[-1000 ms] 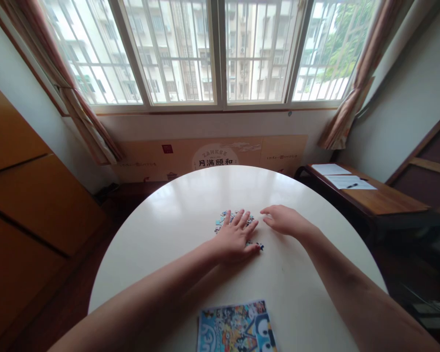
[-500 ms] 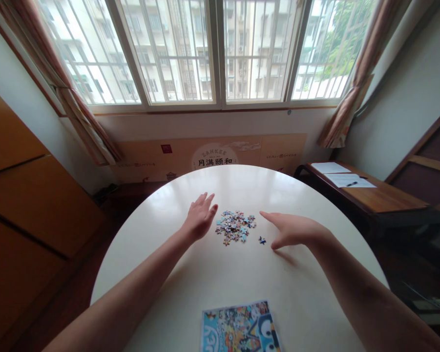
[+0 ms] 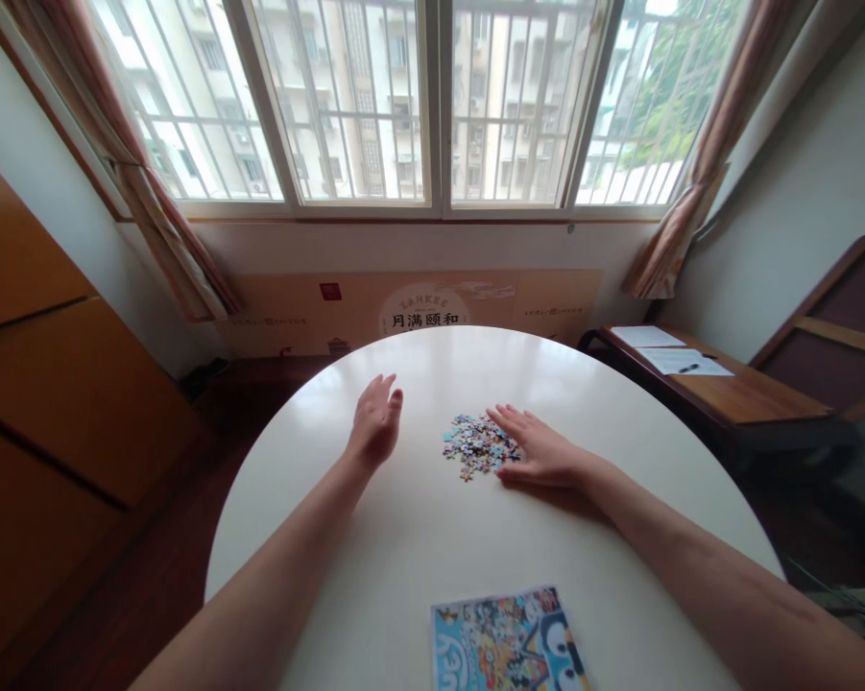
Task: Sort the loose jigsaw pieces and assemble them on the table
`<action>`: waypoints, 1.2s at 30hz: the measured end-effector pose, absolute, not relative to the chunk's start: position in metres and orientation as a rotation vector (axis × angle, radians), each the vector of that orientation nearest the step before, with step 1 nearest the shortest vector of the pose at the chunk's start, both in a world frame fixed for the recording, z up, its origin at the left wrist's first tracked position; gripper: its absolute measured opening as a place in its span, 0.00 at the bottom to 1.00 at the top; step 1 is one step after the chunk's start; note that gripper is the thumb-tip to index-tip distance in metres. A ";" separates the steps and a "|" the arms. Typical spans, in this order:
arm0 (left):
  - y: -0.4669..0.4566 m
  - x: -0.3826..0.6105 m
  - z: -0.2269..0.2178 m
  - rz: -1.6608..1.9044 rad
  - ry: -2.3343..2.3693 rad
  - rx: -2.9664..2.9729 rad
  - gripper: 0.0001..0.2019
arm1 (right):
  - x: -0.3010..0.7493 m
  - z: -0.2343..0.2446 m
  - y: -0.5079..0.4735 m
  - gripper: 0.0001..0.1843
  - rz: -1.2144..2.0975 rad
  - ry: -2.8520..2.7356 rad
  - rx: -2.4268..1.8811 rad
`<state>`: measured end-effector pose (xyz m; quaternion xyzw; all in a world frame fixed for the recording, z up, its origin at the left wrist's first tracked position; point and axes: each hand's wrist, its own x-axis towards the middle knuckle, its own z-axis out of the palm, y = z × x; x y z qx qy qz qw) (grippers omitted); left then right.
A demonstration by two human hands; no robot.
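A loose pile of small, many-coloured jigsaw puzzle pieces (image 3: 471, 447) lies on the white round table (image 3: 403, 576). My right hand (image 3: 537, 449) rests against the pile's right side, fingers stretched over its edge and thumb low beside it; some pieces there are hidden under the hand. To the left of the pile, apart from it, my left hand (image 3: 375, 422) is held with its fingers extended and the palm turned inward, holding nothing. Nearer to me lies a flat, colourful picture (image 3: 504, 638) with cartoon figures and large letters, its lower part cut off by the frame.
At the right stands a low wooden table (image 3: 778, 389) with papers (image 3: 684, 362) and a pen on it. A printed cardboard panel (image 3: 274, 297) stands under the barred window. An orange-brown cabinet (image 3: 36, 384) is on the left.
My right hand has moved left onto the pile's edge, and the single piece that lay apart there no longer shows separately. My left hand has drawn away from the pile to the left.
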<state>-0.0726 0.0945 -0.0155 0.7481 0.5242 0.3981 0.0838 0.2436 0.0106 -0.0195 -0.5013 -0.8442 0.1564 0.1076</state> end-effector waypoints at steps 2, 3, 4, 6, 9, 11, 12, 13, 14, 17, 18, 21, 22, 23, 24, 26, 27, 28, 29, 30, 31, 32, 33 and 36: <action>0.097 -0.076 -0.015 1.269 1.578 2.183 0.32 | 0.231 -0.021 0.012 0.57 0.450 -2.516 -1.402; 0.098 -0.077 -0.015 1.305 1.585 2.160 0.31 | 0.226 -0.021 0.013 0.58 0.446 -2.527 -1.379; 0.099 -0.078 -0.014 1.335 1.592 2.140 0.30 | 0.221 -0.021 0.014 0.59 0.442 -2.533 -1.363; 0.100 -0.080 -0.012 1.377 1.606 2.111 0.28 | 0.212 -0.022 0.018 0.59 0.432 -2.533 -1.347; 0.100 -0.083 -0.008 1.445 1.625 2.086 0.28 | 0.204 -0.022 0.026 0.58 0.417 -2.541 -1.337; 0.100 -0.086 -0.006 1.507 1.627 2.071 0.27 | 0.200 -0.022 0.032 0.57 0.416 -2.560 -1.328; 0.101 -0.087 -0.005 1.534 1.625 2.060 0.27 | 0.197 -0.022 0.034 0.57 0.417 -2.567 -1.323; 0.101 -0.088 -0.005 1.553 1.623 2.043 0.26 | 0.195 -0.021 0.036 0.57 0.420 -2.572 -1.319; 0.102 -0.089 -0.005 1.563 1.622 2.023 0.25 | 0.192 -0.021 0.038 0.56 0.421 -2.576 -1.314; 0.103 -0.090 -0.006 1.561 1.617 1.974 0.24 | 0.183 -0.019 0.043 0.52 0.409 -2.579 -1.272; 0.103 -0.090 -0.006 1.559 1.616 1.968 0.24 | 0.180 -0.018 0.044 0.51 0.402 -2.576 -1.250; 0.104 -0.087 -0.008 1.547 1.614 1.968 0.25 | 0.171 -0.017 0.047 0.43 0.383 -2.570 -1.175; 0.103 -0.086 -0.009 1.525 1.616 1.972 0.26 | 0.169 -0.017 0.047 0.42 0.378 -2.567 -1.151; 0.102 -0.083 -0.010 1.474 1.611 1.991 0.27 | 0.168 -0.017 0.047 0.41 0.371 -2.562 -1.129; 0.100 -0.080 -0.011 1.385 1.597 2.035 0.27 | 0.167 -0.018 0.047 0.41 0.359 -2.552 -1.111; 0.094 -0.071 -0.015 1.089 1.558 2.184 0.28 | 0.169 -0.020 0.046 0.43 0.323 -2.507 -1.112; 0.090 -0.066 -0.017 0.896 1.536 2.276 0.28 | 0.172 -0.021 0.044 0.44 0.304 -2.475 -1.136; 0.086 -0.061 -0.018 0.701 1.533 2.359 0.29 | 0.175 -0.023 0.043 0.45 0.291 -2.441 -1.173; 0.081 -0.057 -0.019 0.525 1.538 2.427 0.31 | 0.178 -0.025 0.040 0.46 0.286 -2.410 -1.219; 0.077 -0.053 -0.020 0.388 1.537 2.478 0.32 | 0.182 -0.027 0.038 0.47 0.290 -2.385 -1.269; 0.073 -0.050 -0.020 0.290 1.535 2.517 0.33 | 0.186 -0.029 0.035 0.49 0.300 -2.370 -1.317; 0.070 -0.047 -0.020 0.224 1.532 2.543 0.34 | 0.189 -0.031 0.033 0.50 0.309 -2.367 -1.358; 0.067 -0.045 -0.020 0.186 1.529 2.559 0.34 | 0.192 -0.032 0.031 0.52 0.315 -2.373 -1.394; 0.061 -0.042 -0.018 0.152 1.510 2.580 0.34 | 0.193 -0.033 0.028 0.55 0.320 -2.430 -1.458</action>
